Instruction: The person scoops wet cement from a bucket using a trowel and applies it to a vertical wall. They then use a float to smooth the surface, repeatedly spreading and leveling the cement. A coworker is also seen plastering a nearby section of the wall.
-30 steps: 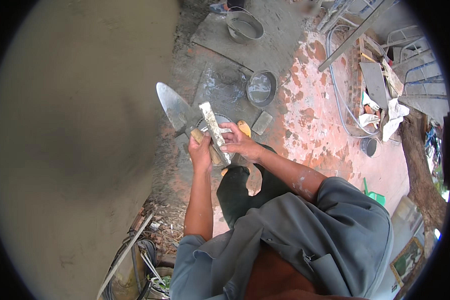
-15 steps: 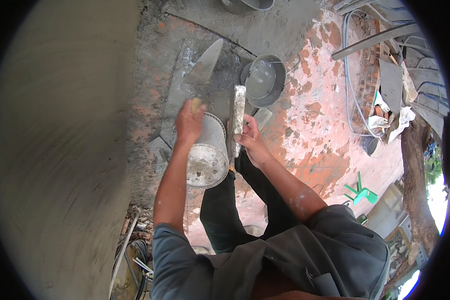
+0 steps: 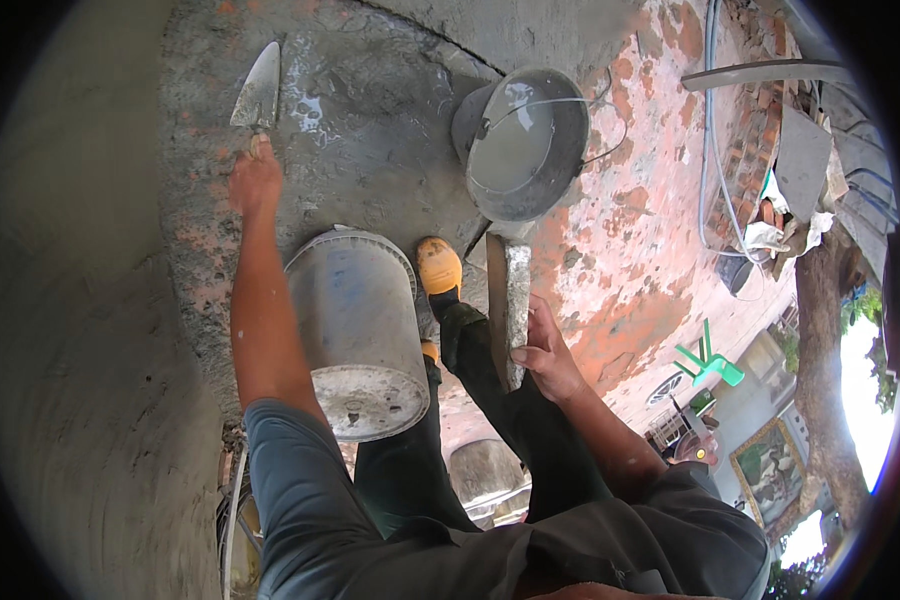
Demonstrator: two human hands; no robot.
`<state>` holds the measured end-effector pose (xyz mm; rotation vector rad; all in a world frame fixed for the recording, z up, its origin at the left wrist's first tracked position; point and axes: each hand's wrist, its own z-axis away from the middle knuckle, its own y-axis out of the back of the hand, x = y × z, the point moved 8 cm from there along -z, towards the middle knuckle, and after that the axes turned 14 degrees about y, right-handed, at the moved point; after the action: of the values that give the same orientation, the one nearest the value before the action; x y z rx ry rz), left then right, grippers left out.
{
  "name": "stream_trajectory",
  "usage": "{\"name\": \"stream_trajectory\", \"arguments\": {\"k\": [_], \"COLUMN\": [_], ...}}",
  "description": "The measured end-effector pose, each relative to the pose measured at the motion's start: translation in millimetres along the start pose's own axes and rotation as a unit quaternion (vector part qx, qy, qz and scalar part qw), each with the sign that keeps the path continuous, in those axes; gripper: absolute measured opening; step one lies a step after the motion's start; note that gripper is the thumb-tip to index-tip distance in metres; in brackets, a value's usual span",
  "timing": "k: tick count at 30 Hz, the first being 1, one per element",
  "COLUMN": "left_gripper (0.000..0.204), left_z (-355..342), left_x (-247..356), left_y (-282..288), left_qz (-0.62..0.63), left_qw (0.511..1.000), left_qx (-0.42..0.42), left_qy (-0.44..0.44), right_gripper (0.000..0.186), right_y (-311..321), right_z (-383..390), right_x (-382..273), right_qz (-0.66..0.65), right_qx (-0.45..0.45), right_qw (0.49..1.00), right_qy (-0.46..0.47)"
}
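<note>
My left hand (image 3: 256, 182) is closed around the handle of a pointed trowel (image 3: 258, 92), arm stretched out beside the plastered wall. The trowel's grey blade points away from me, above the wet, cement-smeared floor. In my right hand (image 3: 552, 352) is a flat board crusted with cement (image 3: 513, 310), likely a plastering float, held on edge. My fingers wrap its right side, and the side facing left is mostly hidden. Between my arms stands an upturned, cement-stained bucket (image 3: 360, 310). Beyond the board sits a dark bucket (image 3: 520, 150) with a wire handle and greyish liquid inside.
A grey plastered wall (image 3: 80, 300) fills the left side. My yellow shoe (image 3: 438, 265) is beside the upturned bucket. Patchy pink and orange floor (image 3: 620, 250) extends to the right, with a hose (image 3: 708, 150), a green plastic chair (image 3: 712, 368) and a tree trunk (image 3: 820, 340) farther off.
My left hand has swung left and outward with the trowel, toward the wall side. My right hand and its board sit lower and a little farther right. The whole view has shifted.
</note>
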<state>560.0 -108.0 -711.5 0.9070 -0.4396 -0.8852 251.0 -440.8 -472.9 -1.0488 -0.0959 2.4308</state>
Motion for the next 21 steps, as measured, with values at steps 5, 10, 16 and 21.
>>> {"name": "stream_trajectory", "arguments": {"k": [5, 10, 16, 21], "left_gripper": [0.071, 0.070, 0.059, 0.046], "left_z": [32, 75, 150, 266], "left_x": [46, 62, 43, -12], "left_y": [-72, -78, 9, 156], "left_qz": [0.066, 0.161, 0.267, 0.342], "left_qw": [0.996, 0.970, 0.933, 0.902], "left_qx": [-0.063, -0.166, -0.224, -0.244], "left_qy": [-0.015, -0.074, -0.094, -0.097], "right_gripper": [0.089, 0.095, 0.091, 0.074], "right_y": [4, 7, 0, -47], "right_z": [-3, 3, 3, -18], "right_x": [12, 4, -28, -93], "right_qz": [-0.050, -0.065, -0.171, -0.256], "right_qx": [0.011, 0.018, 0.058, 0.012], "right_qw": [0.998, 0.998, 0.983, 0.961], "right_qy": [-0.034, -0.022, 0.014, 0.106]}}
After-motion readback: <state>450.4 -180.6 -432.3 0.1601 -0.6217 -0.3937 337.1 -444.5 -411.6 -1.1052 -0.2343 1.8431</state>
